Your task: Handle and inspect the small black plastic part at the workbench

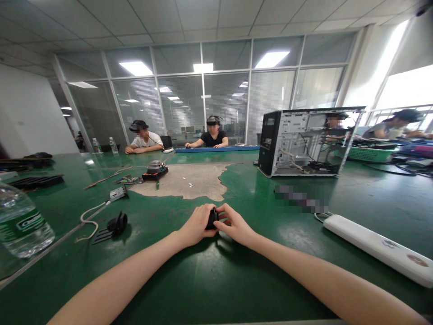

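Curled around a small black plastic part [212, 219] at the centre of the frame, the bare left hand [198, 225] and bare right hand [234, 225] are partly closed, fingers touching it from both sides; at right, the open black-and-silver metal computer case [304, 144] contains cables, and a clear plastic bottle with a green label [25, 223] stands at far left, holding clear liquid

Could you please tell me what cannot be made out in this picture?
All in the head view:
Small black object: its full shape, partly covered by the left hand and right hand.
Clear plastic bottle with green label: its left part, beyond the left edge.
Long dark item: details, lost in pixelated blur.
Tiny white scraps: too small to identify.
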Tool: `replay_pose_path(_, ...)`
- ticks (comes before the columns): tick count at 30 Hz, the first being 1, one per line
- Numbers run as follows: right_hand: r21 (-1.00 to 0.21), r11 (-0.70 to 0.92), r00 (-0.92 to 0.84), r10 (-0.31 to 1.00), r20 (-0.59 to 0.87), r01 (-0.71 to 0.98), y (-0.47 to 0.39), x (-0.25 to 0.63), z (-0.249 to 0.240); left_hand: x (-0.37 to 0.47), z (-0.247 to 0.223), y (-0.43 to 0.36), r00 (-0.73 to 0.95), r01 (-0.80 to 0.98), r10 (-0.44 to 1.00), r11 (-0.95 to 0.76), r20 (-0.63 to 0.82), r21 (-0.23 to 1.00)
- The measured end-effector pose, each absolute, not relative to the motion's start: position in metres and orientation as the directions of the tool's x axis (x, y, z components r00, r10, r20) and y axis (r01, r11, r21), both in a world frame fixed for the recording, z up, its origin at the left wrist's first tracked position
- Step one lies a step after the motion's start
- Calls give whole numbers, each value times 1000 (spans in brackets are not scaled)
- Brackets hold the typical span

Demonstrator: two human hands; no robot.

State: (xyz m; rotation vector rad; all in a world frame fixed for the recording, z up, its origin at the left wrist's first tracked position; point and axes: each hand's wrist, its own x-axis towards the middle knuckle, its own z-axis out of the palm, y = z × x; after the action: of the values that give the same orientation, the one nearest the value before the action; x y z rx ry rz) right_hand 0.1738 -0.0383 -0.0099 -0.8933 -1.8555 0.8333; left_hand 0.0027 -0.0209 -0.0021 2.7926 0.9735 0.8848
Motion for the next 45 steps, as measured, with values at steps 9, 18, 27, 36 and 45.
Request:
replay_pose_path(9, -845, 472, -302, 868, 395, 251, -36, 172, -9, 4, -2, -20, 621, 554, 595, -794, 511, 252)
replay_pose_path(18, -779, 569, -332, 812, 480, 266, -42, 174, -5, 3, -1, -22, 627, 549, 581, -802, 519, 235)
replay_pose_path(27, -847, 461, -317, 871, 375, 264, -35, 173, -9, 4, -2, -21, 628, 554, 588, -798, 510, 239)
replay_pose_path(36, -772, 581, -324, 805, 497, 259, -42, 174, -4, 3, -1, -22, 620, 544, 588, -799, 519, 256)
replay_pose_path(45, -862, 445, -345, 870, 352, 244, -36, 175, -10, 4, -1, -21, 627, 555, 588, -798, 511, 237)
